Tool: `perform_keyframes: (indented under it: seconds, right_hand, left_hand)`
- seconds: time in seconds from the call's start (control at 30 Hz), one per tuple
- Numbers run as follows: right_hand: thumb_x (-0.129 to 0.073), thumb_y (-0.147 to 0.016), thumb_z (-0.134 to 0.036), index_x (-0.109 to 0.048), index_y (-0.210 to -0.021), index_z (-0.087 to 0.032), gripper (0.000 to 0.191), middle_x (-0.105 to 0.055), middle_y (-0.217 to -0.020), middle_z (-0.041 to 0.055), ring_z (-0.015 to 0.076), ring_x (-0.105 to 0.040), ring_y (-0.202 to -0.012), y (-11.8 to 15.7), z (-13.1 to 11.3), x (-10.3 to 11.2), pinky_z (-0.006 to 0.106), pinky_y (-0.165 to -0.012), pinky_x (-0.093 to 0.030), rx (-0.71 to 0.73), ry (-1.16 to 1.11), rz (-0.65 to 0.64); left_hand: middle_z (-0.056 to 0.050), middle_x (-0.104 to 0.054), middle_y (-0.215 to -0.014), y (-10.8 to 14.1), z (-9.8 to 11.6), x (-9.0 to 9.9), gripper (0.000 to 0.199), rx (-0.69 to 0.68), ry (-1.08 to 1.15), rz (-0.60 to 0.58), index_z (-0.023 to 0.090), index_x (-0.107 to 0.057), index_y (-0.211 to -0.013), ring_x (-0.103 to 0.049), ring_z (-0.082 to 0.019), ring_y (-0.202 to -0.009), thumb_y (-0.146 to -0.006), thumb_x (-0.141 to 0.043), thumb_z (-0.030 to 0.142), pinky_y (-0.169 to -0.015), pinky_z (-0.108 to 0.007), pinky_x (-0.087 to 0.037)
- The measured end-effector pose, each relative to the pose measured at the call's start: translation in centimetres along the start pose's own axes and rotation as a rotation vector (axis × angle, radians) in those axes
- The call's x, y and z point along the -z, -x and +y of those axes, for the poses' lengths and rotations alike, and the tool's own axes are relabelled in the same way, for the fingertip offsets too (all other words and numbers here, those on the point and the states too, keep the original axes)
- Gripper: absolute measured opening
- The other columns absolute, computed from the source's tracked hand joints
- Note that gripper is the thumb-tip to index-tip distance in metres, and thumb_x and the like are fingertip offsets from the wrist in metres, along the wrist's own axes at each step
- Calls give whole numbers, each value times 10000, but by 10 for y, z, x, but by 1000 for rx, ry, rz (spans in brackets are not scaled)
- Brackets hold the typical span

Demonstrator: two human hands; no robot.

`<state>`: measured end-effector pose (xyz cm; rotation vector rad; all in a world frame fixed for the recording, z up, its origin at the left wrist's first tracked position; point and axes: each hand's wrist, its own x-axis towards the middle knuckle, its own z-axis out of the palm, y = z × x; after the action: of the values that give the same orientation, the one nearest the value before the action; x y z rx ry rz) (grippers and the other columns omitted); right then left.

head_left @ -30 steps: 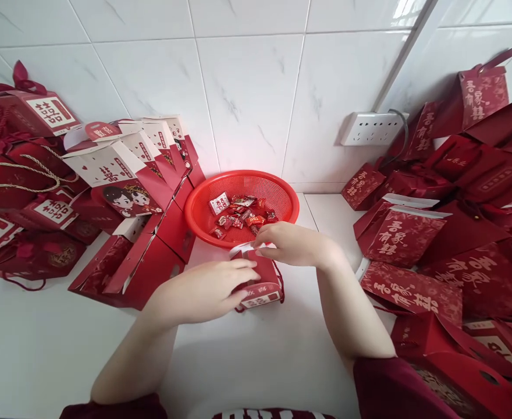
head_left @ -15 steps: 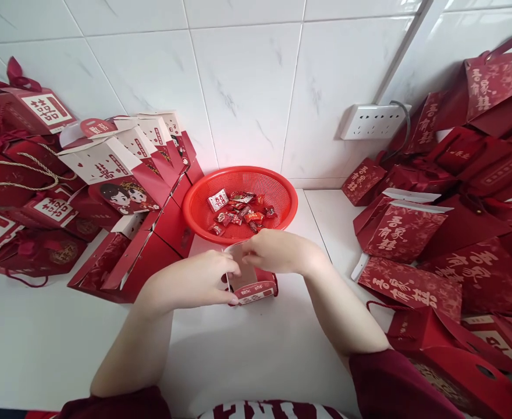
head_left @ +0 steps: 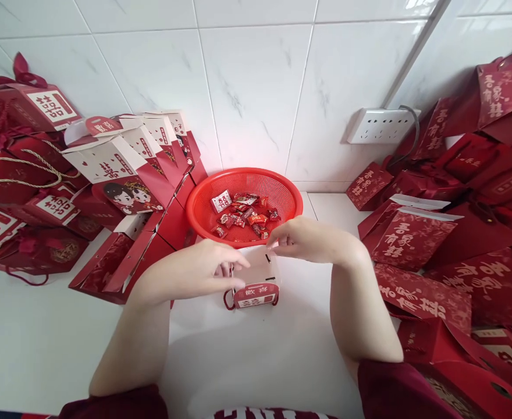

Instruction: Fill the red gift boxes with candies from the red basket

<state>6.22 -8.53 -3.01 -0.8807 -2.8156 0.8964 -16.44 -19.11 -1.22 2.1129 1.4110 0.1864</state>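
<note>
A small red box with a pale inside stands on the white table, its top open and a dark red cord at its side. My left hand is at the box's left edge, thumb and fingers apart, holding nothing I can see. Over the box's right rear corner hovers my right hand, fingers bent and apart, with nothing visible in it. Behind the box, a red plastic basket contains several wrapped candies and a small white-and-red packet.
Red and white gift boxes crowd the left side, with ribboned boxes beyond them. Many red gift boxes are piled at the right. A power strip is on the tiled wall at the back.
My right hand has come out of the box and moved right. My left hand has loosened from the box's left side. The box's inside shows more, and the view has shifted slightly.
</note>
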Motion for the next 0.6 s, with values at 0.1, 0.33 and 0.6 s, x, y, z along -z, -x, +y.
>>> perform_keyframes:
  seconds: [0.1,0.33,0.6]
  right_hand:
    - [-498,-939,-325,-722,-1002,-236,249,-720,-864,33,176,-609,-730,11,1,8,292,-659,-426,-13,-10,111]
    - [-481,-963,-428,-669,-1073,-219,302,-710,-928,60,201,-625,-786,20,15,16,302,-659,-432,-200,47,205]
    - [-458,-960,-449,-642,-1058,-221,310,-702,-979,72,217,-629,-845,25,24,15,311,-673,-434,-262,8,235]
  left_hand:
    - [-10,-743,-1004,-6,-2,0,249,-24,0,381,214,-723,-1022,-678,-138,-862,-945,-530,351,-756,-220,-516]
    - [-54,-740,-1088,-85,-52,39,304,329,-149,828,163,-670,-1113,-684,-158,-975,-967,-460,327,-913,-242,-502]
    - [-90,-631,-1189,-180,-98,59,328,535,-233,307,142,-613,-1193,-638,-224,-1030,-948,-604,360,-875,-418,-559]
